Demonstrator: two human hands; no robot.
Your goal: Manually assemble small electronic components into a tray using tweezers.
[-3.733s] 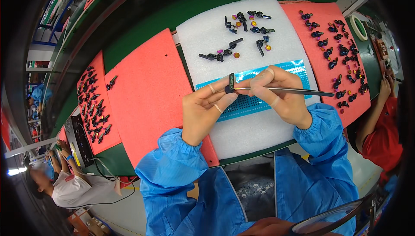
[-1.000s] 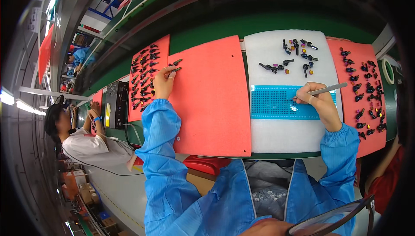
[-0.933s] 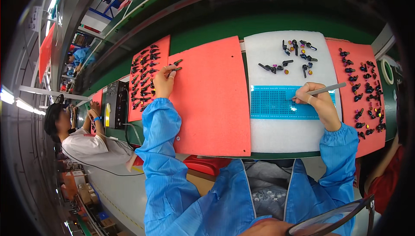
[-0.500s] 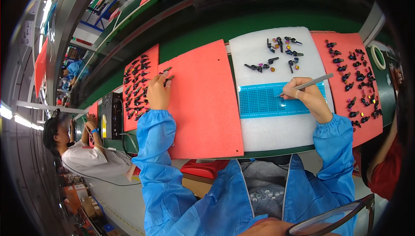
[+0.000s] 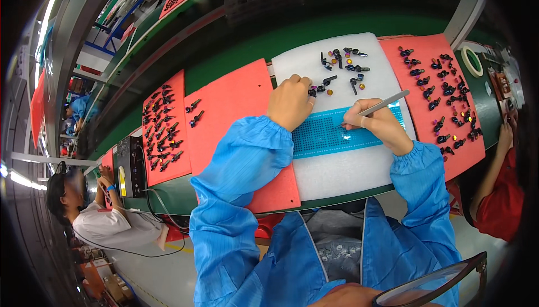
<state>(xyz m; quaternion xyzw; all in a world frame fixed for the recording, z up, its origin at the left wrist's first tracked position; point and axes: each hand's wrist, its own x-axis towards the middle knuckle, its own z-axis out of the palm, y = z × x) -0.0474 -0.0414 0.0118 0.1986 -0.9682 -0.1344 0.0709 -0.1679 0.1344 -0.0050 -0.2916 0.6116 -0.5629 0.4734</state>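
My right hand (image 5: pixel 376 120) grips grey metal tweezers (image 5: pixel 390 100), tips down at a blue sheet (image 5: pixel 314 151) covered in rows of small dark dots. This sheet lies on a white foam mat (image 5: pixel 331 180). Seen from its back, my left hand (image 5: pixel 291 103) is over the mat's left edge, fingers bent and closed around the end of a small black part (image 5: pixel 313 91). Its fingertips are partly hidden. Beside it lie another black part (image 5: pixel 330 80) and an amber round piece (image 5: pixel 329 92). Farther back are several similar black parts (image 5: pixel 338 58) with coloured round pieces.
Left of the white mat lies a red foam mat (image 5: pixel 236 99) with two black parts (image 5: pixel 195 119). Red mats with many parts lie farther left (image 5: pixel 163 133) and right (image 5: pixel 449 93). A tape roll (image 5: pixel 472 62) and a black box (image 5: pixel 130 166) flank them. Co-workers sit on both sides.
My left hand has moved right, from the two black parts on the red mat to the parts on the white mat. My right hand still holds the tweezers at the blue sheet.
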